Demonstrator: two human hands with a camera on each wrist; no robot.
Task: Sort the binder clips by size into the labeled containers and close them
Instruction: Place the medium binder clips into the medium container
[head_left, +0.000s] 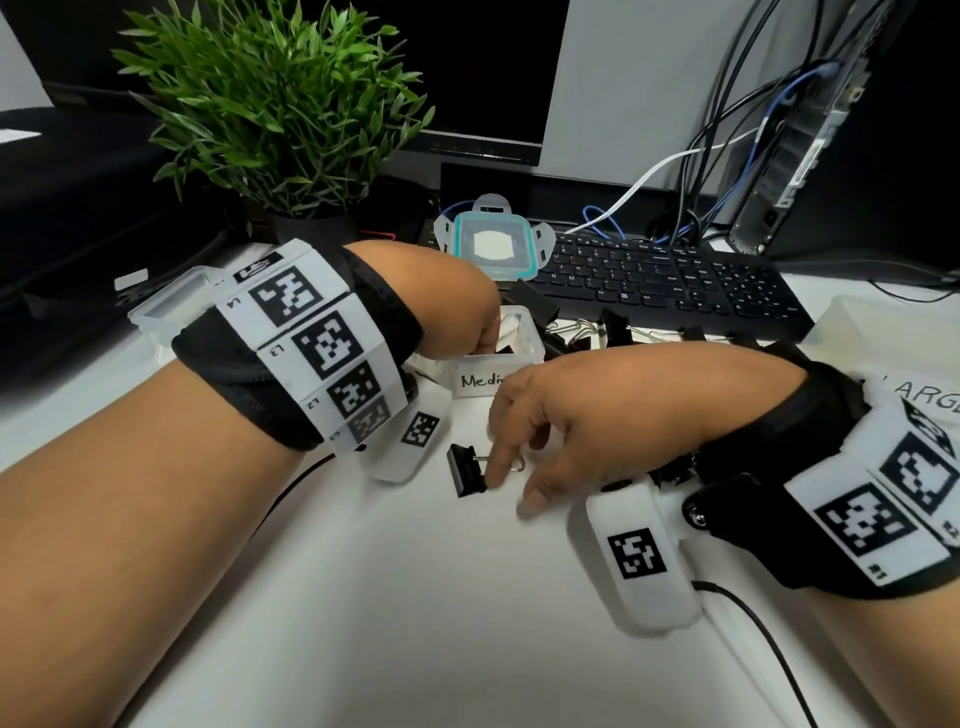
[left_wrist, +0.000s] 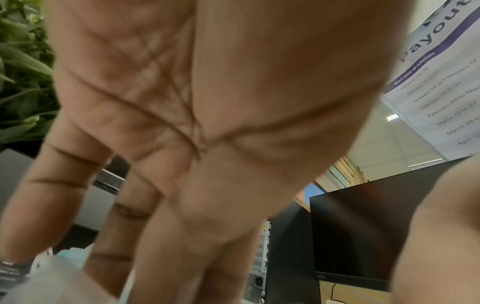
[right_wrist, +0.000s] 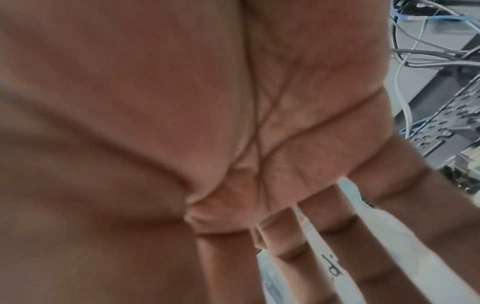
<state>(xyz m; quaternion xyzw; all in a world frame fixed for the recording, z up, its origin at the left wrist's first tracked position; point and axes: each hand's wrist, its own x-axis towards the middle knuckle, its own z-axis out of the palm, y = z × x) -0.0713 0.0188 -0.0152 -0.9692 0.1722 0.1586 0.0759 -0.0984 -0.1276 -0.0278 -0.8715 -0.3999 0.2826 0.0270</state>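
A clear tub labelled Medium (head_left: 480, 381) stands mid-table with clips inside. My left hand (head_left: 480, 330) dips over its near rim, fingertips hidden inside; the left wrist view shows the fingers (left_wrist: 166, 236) running straight down with nothing seen in them. A black binder clip (head_left: 466, 470) lies on the white table in front of the tub. My right hand (head_left: 511, 486) hovers over it with fingers spread, the index fingertip touching its wire handle. Between those straight fingers (right_wrist: 335, 216) the right wrist view shows the Medium tub's label (right_wrist: 331, 266). Several loose black clips (head_left: 597, 327) are piled behind the tub.
A tub marked LARGE (head_left: 893, 332) stands at the right, another clear tub (head_left: 166, 306) at the left behind my wrist. A teal-rimmed lid (head_left: 491, 244) leans by the keyboard (head_left: 670, 283). A potted plant (head_left: 291, 119), monitor, computer tower (head_left: 810, 130) and cables fill the back.
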